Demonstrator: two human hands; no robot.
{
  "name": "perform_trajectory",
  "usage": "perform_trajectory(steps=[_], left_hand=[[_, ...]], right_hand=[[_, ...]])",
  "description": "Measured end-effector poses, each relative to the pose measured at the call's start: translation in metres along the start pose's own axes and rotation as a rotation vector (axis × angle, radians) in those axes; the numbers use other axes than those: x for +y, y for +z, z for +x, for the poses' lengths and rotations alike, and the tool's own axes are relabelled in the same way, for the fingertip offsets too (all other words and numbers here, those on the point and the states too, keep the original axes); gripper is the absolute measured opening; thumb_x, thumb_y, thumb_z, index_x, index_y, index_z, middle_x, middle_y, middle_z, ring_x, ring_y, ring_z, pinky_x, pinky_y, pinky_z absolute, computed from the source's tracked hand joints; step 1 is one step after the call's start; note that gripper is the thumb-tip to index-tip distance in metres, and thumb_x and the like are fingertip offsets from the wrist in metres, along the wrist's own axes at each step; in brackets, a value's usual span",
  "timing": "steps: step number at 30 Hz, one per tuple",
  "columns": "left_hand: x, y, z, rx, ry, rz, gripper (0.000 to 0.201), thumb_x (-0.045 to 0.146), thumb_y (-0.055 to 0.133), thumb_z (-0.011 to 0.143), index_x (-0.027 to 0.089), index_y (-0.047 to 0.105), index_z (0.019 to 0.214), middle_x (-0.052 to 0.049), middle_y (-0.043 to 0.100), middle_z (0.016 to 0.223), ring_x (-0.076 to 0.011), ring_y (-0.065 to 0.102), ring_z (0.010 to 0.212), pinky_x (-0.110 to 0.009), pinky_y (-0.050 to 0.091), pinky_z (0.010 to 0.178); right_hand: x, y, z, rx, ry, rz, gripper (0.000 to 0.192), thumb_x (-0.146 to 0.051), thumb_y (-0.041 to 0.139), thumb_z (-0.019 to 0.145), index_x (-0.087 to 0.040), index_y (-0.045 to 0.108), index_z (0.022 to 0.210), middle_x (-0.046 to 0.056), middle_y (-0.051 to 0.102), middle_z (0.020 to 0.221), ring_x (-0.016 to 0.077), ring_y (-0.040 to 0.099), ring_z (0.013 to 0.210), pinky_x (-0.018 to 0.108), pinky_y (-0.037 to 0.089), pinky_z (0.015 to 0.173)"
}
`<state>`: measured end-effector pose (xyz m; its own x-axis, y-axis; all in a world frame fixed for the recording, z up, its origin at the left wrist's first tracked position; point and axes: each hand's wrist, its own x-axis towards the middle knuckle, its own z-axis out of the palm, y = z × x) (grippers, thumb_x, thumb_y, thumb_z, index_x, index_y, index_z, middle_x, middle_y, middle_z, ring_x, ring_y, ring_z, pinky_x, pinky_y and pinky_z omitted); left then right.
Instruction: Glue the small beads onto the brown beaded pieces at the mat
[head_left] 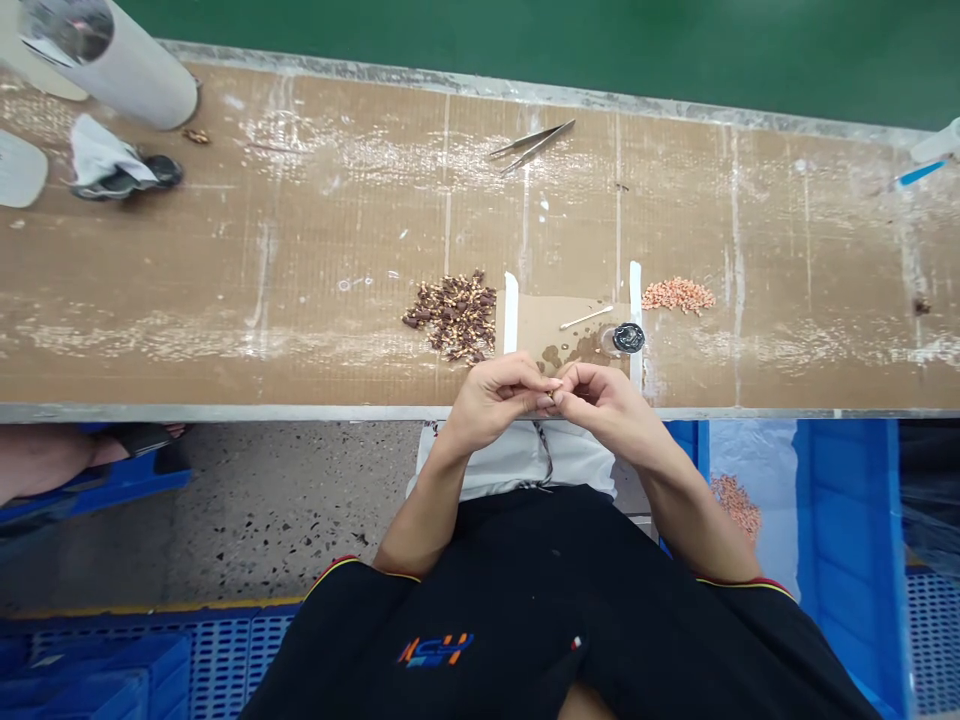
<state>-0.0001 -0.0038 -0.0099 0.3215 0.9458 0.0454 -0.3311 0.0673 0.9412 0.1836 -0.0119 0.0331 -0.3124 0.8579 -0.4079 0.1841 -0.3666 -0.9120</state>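
My left hand and my right hand meet at the bench's front edge, thumbs and forefingers pinched together. Between the fingertips is a tiny brownish-gold piece, mostly covered, so its kind is unclear. To the left lies a heap of small dark brown and gold pieces. Beyond my hands a cotton swab rests on a stained cardboard patch with white tape strips at its sides. A small round container with black contents stands close to my right hand. Farther right is a pile of small orange-pink pieces.
Metal tweezers lie toward the far side of the cardboard-covered bench. A white cylinder and a dark item with white cloth are at far left. Below right, a blue bin holds more orange-pink pieces. Another person's leg shows at left.
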Motion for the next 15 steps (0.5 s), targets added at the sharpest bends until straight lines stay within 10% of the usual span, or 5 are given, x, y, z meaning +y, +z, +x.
perform_trajectory(steps=[15], left_hand=[[-0.002, 0.002, -0.002, 0.072, 0.027, -0.012, 0.016, 0.034, 0.090, 0.084, 0.022, 0.085, 0.093, -0.006, 0.077, 0.086, -0.0149, 0.074, 0.076, -0.022, 0.060, 0.063]], right_hand=[[0.010, 0.011, -0.009, 0.049, -0.095, 0.145, 0.047, -0.068, 0.074, 0.089, -0.024, 0.056, 0.093, -0.001, 0.064, 0.084, 0.0137, 0.060, 0.073, 0.029, 0.055, 0.069]])
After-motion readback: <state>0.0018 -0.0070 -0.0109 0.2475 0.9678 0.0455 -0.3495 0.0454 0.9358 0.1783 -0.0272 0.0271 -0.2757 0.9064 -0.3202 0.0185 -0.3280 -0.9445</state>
